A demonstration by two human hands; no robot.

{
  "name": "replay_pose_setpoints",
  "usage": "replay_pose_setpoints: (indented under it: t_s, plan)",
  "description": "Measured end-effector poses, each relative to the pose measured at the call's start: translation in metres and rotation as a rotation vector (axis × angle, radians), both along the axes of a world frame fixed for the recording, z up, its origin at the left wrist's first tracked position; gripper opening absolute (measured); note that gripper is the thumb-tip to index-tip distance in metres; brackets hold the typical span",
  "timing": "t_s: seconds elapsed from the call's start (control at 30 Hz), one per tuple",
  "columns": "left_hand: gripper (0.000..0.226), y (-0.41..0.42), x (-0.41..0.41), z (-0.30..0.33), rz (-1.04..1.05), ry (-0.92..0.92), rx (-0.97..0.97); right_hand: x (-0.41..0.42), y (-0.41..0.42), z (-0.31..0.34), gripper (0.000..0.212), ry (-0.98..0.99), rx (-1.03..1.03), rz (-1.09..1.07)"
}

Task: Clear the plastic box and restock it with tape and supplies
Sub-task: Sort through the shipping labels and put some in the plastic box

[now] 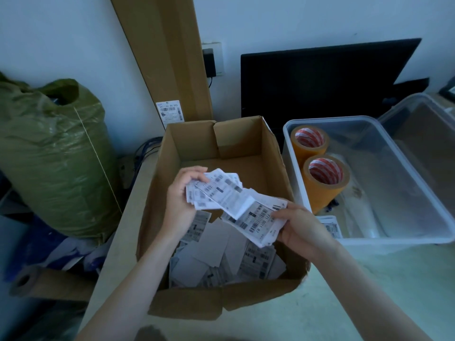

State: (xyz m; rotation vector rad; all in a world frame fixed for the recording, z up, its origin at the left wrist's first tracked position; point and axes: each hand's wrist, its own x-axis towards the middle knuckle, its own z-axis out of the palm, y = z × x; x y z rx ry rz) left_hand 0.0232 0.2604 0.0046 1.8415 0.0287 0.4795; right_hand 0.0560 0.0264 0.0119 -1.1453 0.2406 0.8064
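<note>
The left hand (181,198) pinches one end of a sheaf of labels (234,200), and the right hand (299,228) grips the other, so the sheaf's long axis slants from upper left down to lower right, directly above the open cardboard box (197,301), which is part-filled with more loose labels. The plastic box (406,153) lies just right of the right hand, the nearer one; it holds two tape rolls (325,183), a few labels and scraps.
</note>
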Motion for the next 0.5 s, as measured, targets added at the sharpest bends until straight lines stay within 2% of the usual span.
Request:
replay_pose_setpoints:
  t_s: [0.07,0.17,0.2,0.27,0.33,0.37,0.4,0.5]
  plan:
    - [0.027,-0.003,-0.003,0.001,-0.100,0.025,-0.017,0.001,-0.002,0.000,0.033,0.028,0.048,0.010]
    - [0.007,-0.008,0.000,0.000,-0.162,0.148,-0.202,0.000,-0.003,0.002,0.031,0.015,0.087,0.052]
    - [0.005,-0.010,-0.001,-0.001,-0.180,0.164,-0.170,-0.001,-0.004,0.003,0.031,-0.002,0.094,0.080]
    - [0.006,-0.014,-0.001,-0.003,-0.235,0.151,0.072,-0.003,-0.003,0.004,0.032,-0.043,0.100,0.132]
    - [0.027,-0.017,-0.001,-0.006,-0.251,0.113,0.404,-0.004,-0.001,0.004,0.034,-0.096,0.102,0.154]
    - [0.039,-0.019,0.000,-0.009,-0.217,0.088,0.448,-0.005,0.000,0.004,0.034,-0.134,0.093,0.158]
    - [0.043,-0.023,0.000,-0.007,-0.144,0.099,0.374,-0.006,0.000,0.004,0.034,-0.176,0.073,0.154]
    - [0.025,-0.034,0.001,0.004,0.065,0.329,-0.260,-0.007,0.001,0.006,0.031,-0.285,-0.009,0.093]
